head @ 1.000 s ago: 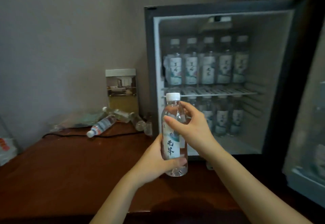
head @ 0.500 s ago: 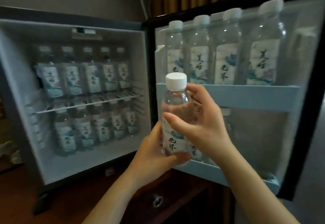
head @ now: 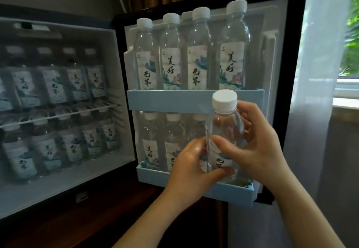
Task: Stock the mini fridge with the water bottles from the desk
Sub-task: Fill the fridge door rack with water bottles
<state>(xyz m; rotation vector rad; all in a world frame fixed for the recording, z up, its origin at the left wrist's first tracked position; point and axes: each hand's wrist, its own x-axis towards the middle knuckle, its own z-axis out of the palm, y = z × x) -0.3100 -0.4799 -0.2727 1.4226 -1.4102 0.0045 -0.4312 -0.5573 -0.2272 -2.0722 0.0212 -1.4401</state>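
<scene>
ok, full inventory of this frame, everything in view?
held water bottle: 1, clear with white cap, upright before lower door shelf
upper door-shelf bottles: 4 in front plus a cap behind, clear, white caps
lower door-shelf bottles: at least 3, clear, partly hidden
interior bottles: count unclear, blurred, two rows
mini fridge: 1, black frame, door open
door shelves: 2, light blue
sheer curtain: 1, white, right
desk: 1, dark wood, under fridge
left hand: grips bottle low
right hand: grips its right side
</scene>
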